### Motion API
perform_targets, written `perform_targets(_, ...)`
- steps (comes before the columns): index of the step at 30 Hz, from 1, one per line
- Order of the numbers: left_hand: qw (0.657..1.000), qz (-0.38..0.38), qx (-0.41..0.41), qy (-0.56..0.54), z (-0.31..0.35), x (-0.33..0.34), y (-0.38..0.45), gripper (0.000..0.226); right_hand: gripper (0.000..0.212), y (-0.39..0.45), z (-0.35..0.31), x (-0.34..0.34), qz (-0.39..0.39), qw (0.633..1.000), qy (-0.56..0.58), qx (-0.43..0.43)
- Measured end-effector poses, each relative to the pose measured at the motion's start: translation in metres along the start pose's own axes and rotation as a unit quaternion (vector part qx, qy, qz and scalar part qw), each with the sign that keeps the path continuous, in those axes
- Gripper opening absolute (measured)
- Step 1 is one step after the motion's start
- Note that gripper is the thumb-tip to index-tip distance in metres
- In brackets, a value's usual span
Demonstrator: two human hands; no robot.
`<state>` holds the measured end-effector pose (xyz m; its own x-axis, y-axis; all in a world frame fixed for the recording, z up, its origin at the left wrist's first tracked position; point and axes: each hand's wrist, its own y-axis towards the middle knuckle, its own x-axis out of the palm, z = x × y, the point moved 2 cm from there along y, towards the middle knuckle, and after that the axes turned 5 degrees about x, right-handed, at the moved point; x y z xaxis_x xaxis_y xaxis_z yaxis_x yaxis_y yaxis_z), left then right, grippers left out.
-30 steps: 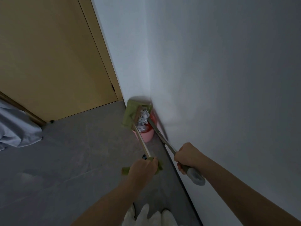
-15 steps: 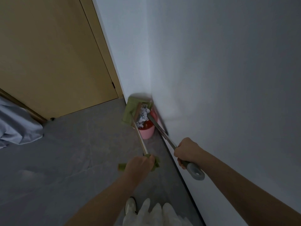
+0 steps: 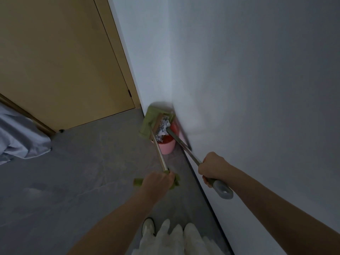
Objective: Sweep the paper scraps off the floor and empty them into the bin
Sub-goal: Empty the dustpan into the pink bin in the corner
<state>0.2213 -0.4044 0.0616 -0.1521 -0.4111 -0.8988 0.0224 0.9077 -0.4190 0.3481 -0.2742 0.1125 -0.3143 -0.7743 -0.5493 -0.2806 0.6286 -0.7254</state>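
A small pink bin (image 3: 167, 145) stands on the floor in the corner against the white wall. A green dustpan (image 3: 149, 122) on a long metal pole is tilted over the bin's mouth, and crumpled white paper scraps (image 3: 162, 128) lie at its lip above the bin. My left hand (image 3: 157, 181) grips the green handle at the pole's near end. My right hand (image 3: 212, 165) grips the grey broom handle (image 3: 222, 189), whose shaft runs along the wall to the bin, its head hidden behind the scraps.
A tan wooden door (image 3: 60, 63) fills the upper left. A pale blue cloth (image 3: 20, 138) lies bunched on the grey floor at the left edge. The white wall (image 3: 257, 89) runs close along my right. My shoe and white trousers (image 3: 165, 236) show at the bottom.
The view has shifted a little closer to the corner. Both hands keep their grips, with the dustpan still tilted over the bin.
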Motion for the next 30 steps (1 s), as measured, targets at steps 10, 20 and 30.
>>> perform_targets(10, 1.000, -0.003, 0.012, 0.014, 0.000, -0.006, -0.011, 0.033, 0.008, -0.010, 0.002, -0.002, 0.001, 1.000, -0.016, 0.004)
perform_targets(20, 1.000, -0.002, 0.007, 0.017, 0.005, 0.008, -0.015, 0.031, 0.012, -0.014, 0.002, -0.006, -0.004, 1.000, -0.027, 0.005)
perform_targets(30, 1.000, 0.010, 0.008, 0.025, 0.002, 0.002, -0.015, 0.025, 0.008, -0.018, 0.003, -0.007, -0.003, 1.000, -0.012, -0.001)
